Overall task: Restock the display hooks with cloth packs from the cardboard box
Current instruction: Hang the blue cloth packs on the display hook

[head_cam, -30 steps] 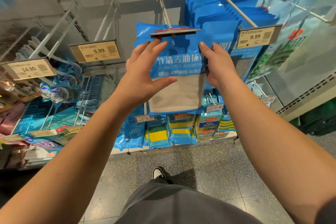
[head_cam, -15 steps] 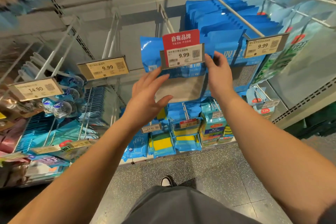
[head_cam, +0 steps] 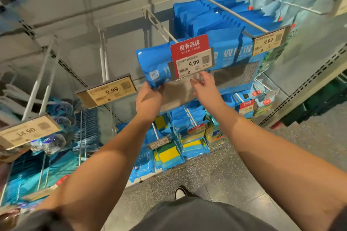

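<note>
The cloth pack point(head_cam: 155, 65), a blue package with a grey cloth panel in its lower half, hangs on the centre display hook point(head_cam: 161, 26), directly behind the red-topped price tag point(head_cam: 191, 58) reading 9.99 at the near end of that hook.

Left hand point(head_cam: 148, 99): positioned at the lower left corner of the cloth pack. The fingers are curled round the pack's left edge and grip it where the blue section meets the grey panel.

Right hand point(head_cam: 204, 88): raised just below the price tag, in front of the grey panel. The fingers are spread and relaxed and hold nothing. Motion blur prevents a firm reading of whether the fingertips touch the pack or the tag.

Adjacent fixtures:
- Right of the centre hook, a second hook point(head_cam: 229, 13) carries a dense row of blue packs point(head_cam: 216, 20), with its own 9.99 tag point(head_cam: 268, 41) at the near end.
- Left of the centre hook, an empty hook point(head_cam: 103, 56) carries a 9.99 tag point(head_cam: 110, 92). Further left, another hook carries a 14.90 tag point(head_cam: 28, 131).
- Below the cloth pack, lower hooks hold sponge packs point(head_cam: 169, 154) in blue wrapping with yellow and green contents.

The grey speckled floor point(head_cam: 281, 148) runs along the base of the display. One dark shoe point(head_cam: 181, 191) is visible on it, near the bottom of the shelving. The cardboard box is out of frame.
</note>
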